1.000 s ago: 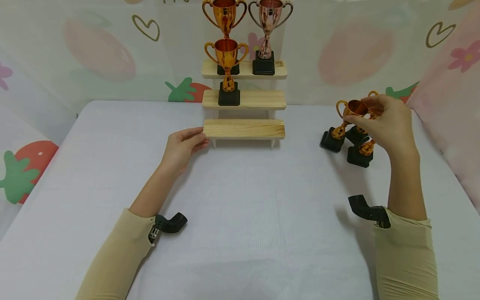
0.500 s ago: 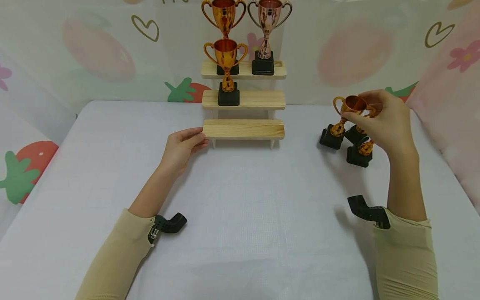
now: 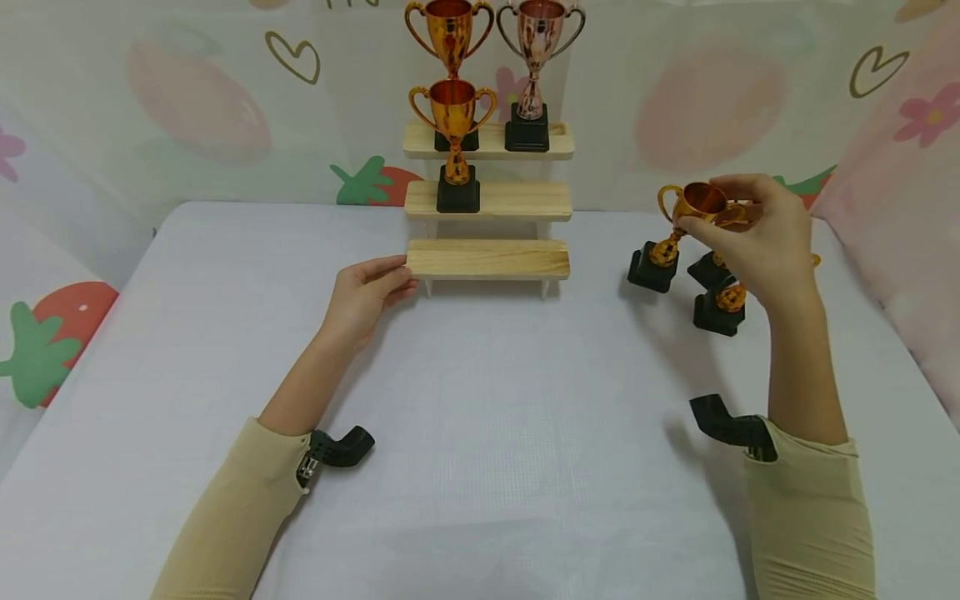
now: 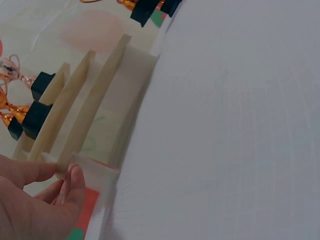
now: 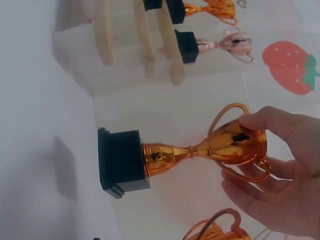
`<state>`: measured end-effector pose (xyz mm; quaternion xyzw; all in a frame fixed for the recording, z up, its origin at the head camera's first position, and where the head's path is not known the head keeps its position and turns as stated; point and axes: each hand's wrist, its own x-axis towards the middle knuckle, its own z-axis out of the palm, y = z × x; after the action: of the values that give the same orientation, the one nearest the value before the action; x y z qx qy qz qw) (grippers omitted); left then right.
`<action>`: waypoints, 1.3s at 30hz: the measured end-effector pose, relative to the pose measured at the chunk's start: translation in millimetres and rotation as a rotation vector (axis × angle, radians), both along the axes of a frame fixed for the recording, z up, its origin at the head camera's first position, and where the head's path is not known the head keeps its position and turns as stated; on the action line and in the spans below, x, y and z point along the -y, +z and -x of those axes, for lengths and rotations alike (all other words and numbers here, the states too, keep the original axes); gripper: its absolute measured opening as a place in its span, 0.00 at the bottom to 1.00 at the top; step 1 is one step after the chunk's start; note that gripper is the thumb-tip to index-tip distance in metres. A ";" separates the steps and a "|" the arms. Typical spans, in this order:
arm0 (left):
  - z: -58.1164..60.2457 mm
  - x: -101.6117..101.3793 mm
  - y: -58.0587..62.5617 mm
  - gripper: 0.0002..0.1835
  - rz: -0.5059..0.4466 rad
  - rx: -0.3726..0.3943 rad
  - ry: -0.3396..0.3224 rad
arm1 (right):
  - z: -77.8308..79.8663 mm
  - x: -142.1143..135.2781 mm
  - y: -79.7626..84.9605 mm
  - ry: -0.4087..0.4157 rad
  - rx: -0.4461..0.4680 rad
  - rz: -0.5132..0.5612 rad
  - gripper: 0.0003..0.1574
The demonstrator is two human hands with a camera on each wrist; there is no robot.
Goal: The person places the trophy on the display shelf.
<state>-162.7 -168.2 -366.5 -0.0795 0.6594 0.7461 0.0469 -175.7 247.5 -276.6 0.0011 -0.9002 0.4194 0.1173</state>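
Note:
My right hand [image 3: 765, 237] grips a gold trophy cup [image 3: 678, 229] by its bowl, thumb on the near side and fingers behind. In the right wrist view the trophy's black base [image 5: 124, 161] hangs over the white tabletop. Beside that hand are more gold trophies, one with its black base [image 3: 720, 312] showing and its cup hidden behind the hand. My left hand [image 3: 363, 296] pinches the left end of the lowest step on a three-tier wooden stand [image 3: 487, 258]. In the left wrist view the thumb and fingers meet at the end of that wooden step [image 4: 95, 107].
On the middle step stands a gold trophy [image 3: 453, 117]. The top step holds another gold trophy [image 3: 448, 33] and a pinkish-silver trophy [image 3: 536, 50]. Behind the white table [image 3: 480, 433] hangs a strawberry-print backdrop [image 3: 352, 100].
My right hand has raised the gold trophy slightly and moved it left, away from the other trophies. My left hand stays in place on the stand.

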 end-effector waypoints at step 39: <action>-0.5 0.8 0.9 0.23 0.028 0.013 0.000 | -7.7 44.5 8.5 0.124 -0.081 0.137 0.33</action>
<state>-162.2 -169.0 -365.6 -0.0849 0.6695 0.7362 0.0501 -168.0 203.0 -268.1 0.0658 -0.8621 0.4859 0.1274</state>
